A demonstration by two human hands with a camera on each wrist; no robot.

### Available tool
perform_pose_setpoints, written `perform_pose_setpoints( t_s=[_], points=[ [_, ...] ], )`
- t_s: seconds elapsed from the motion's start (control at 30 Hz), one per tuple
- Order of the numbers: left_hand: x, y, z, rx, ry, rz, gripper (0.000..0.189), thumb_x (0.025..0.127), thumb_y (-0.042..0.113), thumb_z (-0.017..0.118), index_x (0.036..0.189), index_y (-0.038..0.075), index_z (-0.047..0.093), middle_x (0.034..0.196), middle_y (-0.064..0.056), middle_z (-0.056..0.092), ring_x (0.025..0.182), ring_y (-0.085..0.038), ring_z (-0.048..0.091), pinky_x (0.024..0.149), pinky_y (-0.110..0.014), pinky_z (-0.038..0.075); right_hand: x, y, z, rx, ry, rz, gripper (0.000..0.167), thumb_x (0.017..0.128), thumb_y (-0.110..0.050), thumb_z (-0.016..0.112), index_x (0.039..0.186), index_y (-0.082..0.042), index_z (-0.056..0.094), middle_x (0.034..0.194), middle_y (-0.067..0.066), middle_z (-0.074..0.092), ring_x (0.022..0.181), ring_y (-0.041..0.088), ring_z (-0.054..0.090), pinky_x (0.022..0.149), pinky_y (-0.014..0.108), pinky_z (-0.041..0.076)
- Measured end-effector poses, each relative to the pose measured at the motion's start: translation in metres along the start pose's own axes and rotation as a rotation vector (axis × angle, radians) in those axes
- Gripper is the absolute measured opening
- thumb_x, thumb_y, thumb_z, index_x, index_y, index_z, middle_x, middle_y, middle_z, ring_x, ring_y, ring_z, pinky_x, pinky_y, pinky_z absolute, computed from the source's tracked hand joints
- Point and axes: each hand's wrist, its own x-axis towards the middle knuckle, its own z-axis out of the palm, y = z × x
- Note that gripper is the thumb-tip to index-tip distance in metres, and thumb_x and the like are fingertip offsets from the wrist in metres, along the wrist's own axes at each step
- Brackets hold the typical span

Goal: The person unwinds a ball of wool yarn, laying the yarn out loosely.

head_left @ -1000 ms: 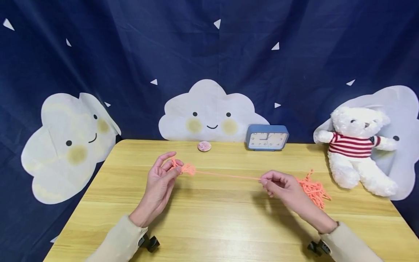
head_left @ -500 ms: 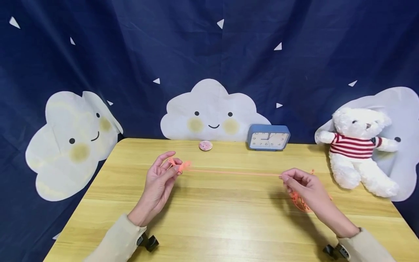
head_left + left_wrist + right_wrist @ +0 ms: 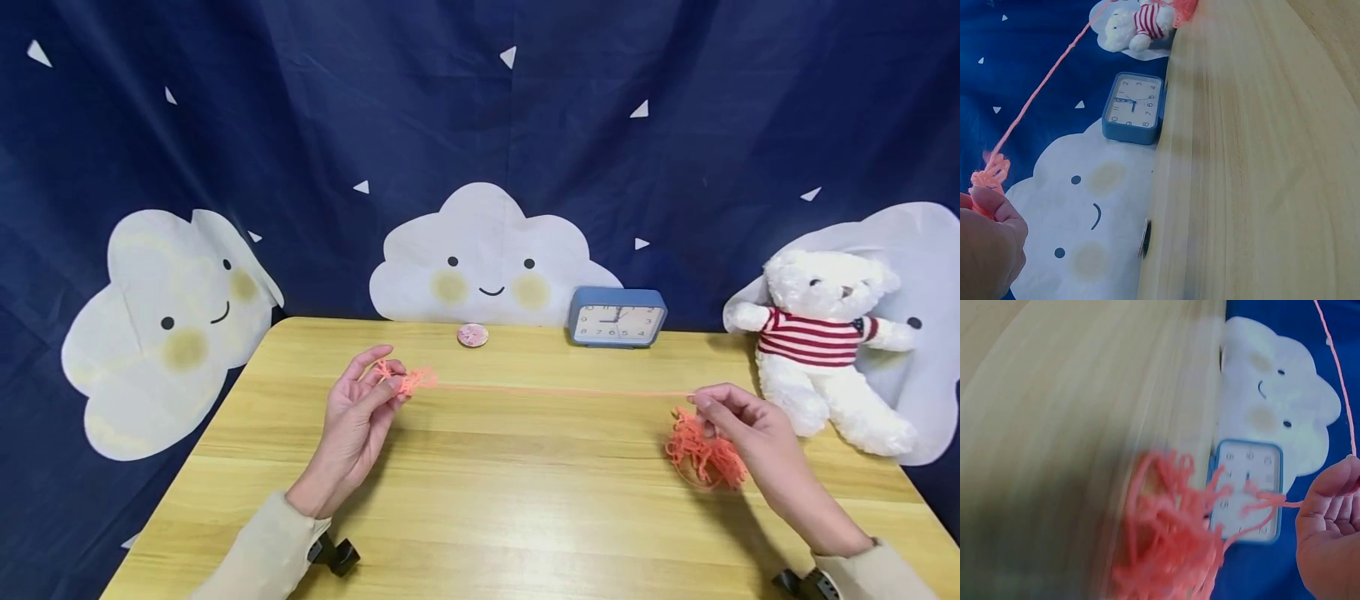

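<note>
My left hand (image 3: 358,417) pinches a small bunched tangle of coral yarn (image 3: 990,178) between thumb and fingers, above the table's left-centre. From that bunch a single strand (image 3: 562,391) runs taut and nearly level across to my right hand (image 3: 757,433), where thumb and forefinger pinch it. A larger loose tangle of the same yarn (image 3: 705,450) hangs under the right hand. In the right wrist view, a loop of yarn (image 3: 1266,503) leads from this tangle (image 3: 1172,544) into the right hand.
On the wooden table (image 3: 525,500), a blue alarm clock (image 3: 617,317) stands at the back edge. Left of it is a small round pink object (image 3: 472,335). A white teddy bear (image 3: 817,350) in a striped sweater sits at the right. A dark blue curtain (image 3: 420,108) with clouds hangs behind.
My right hand has moved right, lengthening the strand between the hands. The larger tangle has been pulled leftward from behind the right wrist and now hangs below that hand. The left hand shifts slightly left.
</note>
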Motion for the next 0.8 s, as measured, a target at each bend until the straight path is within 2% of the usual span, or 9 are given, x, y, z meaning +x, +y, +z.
perform_pose_setpoints(
  t_s=[0.2, 0.27, 0.37, 0.47, 0.63, 0.8],
  points=[
    [-0.001, 0.0, -0.001, -0.011, 0.002, 0.017, 0.045, 0.101, -0.023, 0.056, 0.141, -0.003, 0.054, 0.108, -0.012, 0.067, 0.09, -0.018, 0.07, 0.078, -0.024, 0.063, -0.005, 0.011, -0.027, 0.106, 0.049, 0.054, 0.019, 0.111, -0.004, 0.062, 0.107, -0.011, 0.08, 0.09, 0.0, 0.074, 0.077, 0.011, 0.069, 0.066, 0.021, 0.059],
    [-0.001, 0.0, 0.0, -0.019, 0.008, 0.013, 0.046, 0.101, -0.023, 0.056, 0.142, -0.004, 0.053, 0.107, -0.012, 0.067, 0.088, -0.018, 0.07, 0.078, -0.024, 0.064, -0.008, 0.015, -0.036, 0.105, 0.073, 0.082, 0.02, 0.111, -0.005, 0.063, 0.106, -0.013, 0.08, 0.09, -0.001, 0.075, 0.077, 0.01, 0.068, 0.065, 0.02, 0.058],
    [-0.001, 0.0, 0.001, -0.019, 0.026, 0.01, 0.046, 0.101, -0.023, 0.056, 0.142, -0.002, 0.053, 0.107, -0.011, 0.067, 0.086, -0.017, 0.072, 0.078, -0.025, 0.064, -0.011, 0.02, -0.049, 0.027, 0.099, 0.116, 0.021, 0.111, -0.006, 0.063, 0.103, -0.016, 0.08, 0.087, -0.002, 0.074, 0.075, 0.008, 0.065, 0.063, 0.019, 0.054],
    [-0.001, 0.0, 0.001, -0.005, 0.032, 0.013, 0.047, 0.101, -0.022, 0.057, 0.143, -0.002, 0.053, 0.107, -0.01, 0.067, 0.084, -0.017, 0.072, 0.076, -0.026, 0.065, -0.013, 0.025, -0.061, -0.137, 0.106, 0.16, 0.023, 0.112, -0.009, 0.062, 0.101, -0.02, 0.08, 0.085, -0.007, 0.073, 0.075, 0.005, 0.064, 0.064, 0.019, 0.053],
    [-0.002, 0.001, 0.001, 0.046, 0.036, 0.017, 0.046, 0.101, -0.02, 0.057, 0.143, -0.001, 0.053, 0.106, -0.008, 0.067, 0.081, -0.015, 0.07, 0.066, -0.025, 0.064, -0.013, 0.03, -0.076, -0.318, 0.067, 0.251, 0.026, 0.114, -0.014, 0.059, 0.099, -0.02, 0.079, 0.085, -0.012, 0.072, 0.077, 0.004, 0.065, 0.066, 0.02, 0.055],
    [-0.001, 0.001, 0.001, 0.081, 0.044, 0.013, 0.044, 0.102, -0.017, 0.057, 0.142, 0.001, 0.053, 0.107, -0.005, 0.065, 0.073, -0.012, 0.064, 0.052, -0.019, 0.05, -0.006, 0.034, -0.086, -0.387, 0.046, 0.303, 0.027, 0.114, -0.017, 0.056, 0.098, -0.014, 0.078, 0.083, -0.01, 0.068, 0.075, 0.004, 0.062, 0.066, 0.021, 0.056]
  ],
)
